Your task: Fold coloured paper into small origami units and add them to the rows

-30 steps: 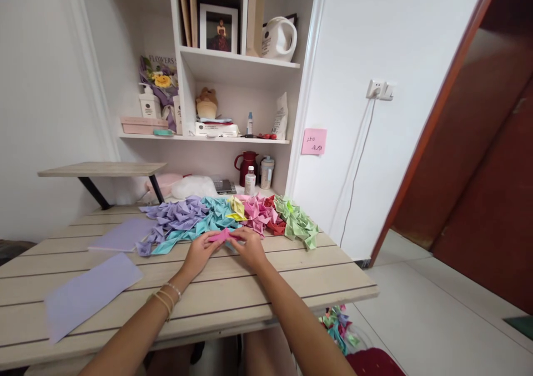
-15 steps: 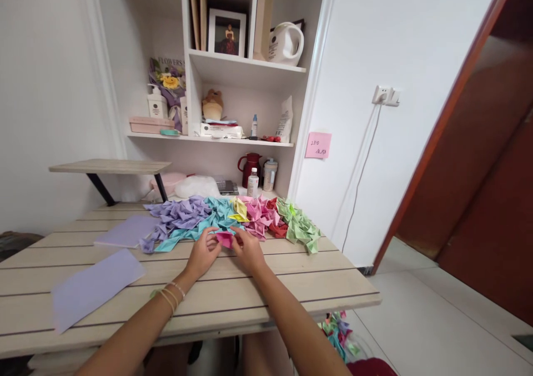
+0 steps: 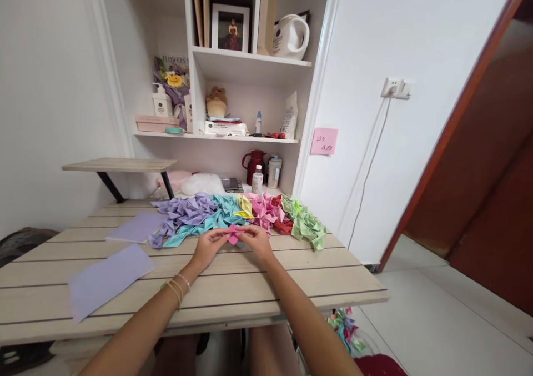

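Note:
A small piece of bright pink folded paper is held between both hands, just above the slatted table. My left hand pinches its left side, fingers closed. On the other side my right hand grips the paper between thumb and fingers. Right behind the hands lies a long heap of folded paper pieces: purple ones, blue ones, yellow ones, pink ones, red ones and green ones.
Flat purple sheets and a purple stack lie on the table at left. A small raised stand is at the back left. Behind are a red jug, a bottle and shelves. More folded papers sit below the right edge.
Both hands have drawn closer together around the pink paper, which now shows a narrower, more pointed shape. The whole view has shifted slightly.

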Demonstrator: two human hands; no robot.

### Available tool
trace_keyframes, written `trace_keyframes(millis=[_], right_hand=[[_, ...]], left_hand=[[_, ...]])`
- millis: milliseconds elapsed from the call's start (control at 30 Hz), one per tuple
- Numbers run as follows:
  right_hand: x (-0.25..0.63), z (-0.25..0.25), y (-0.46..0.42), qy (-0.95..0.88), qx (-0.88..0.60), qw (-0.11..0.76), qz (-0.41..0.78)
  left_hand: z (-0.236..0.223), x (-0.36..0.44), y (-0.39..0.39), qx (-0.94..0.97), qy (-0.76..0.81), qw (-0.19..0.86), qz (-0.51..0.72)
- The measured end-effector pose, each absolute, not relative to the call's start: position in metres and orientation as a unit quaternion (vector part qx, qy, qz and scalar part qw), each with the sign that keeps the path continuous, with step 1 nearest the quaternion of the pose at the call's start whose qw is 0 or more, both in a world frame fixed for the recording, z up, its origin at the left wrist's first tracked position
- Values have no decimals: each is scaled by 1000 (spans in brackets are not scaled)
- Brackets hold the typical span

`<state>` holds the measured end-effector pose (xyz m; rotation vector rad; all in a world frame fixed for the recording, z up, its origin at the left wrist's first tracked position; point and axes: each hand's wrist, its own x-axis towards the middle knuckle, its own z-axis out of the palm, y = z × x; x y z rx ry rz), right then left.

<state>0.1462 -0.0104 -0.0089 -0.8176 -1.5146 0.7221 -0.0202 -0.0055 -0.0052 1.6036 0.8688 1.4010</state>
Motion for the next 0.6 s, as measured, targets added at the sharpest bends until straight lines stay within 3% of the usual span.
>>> trace_keyframes(millis=[267,600], right_hand=[[147,-13,-5,-662,-346,584,317],[152,-10,-10,-724,-360,553,200]], left_hand=[[-7,-22,-2,629,348,419,554],[-3,-20,-8,634,334,428,550]])
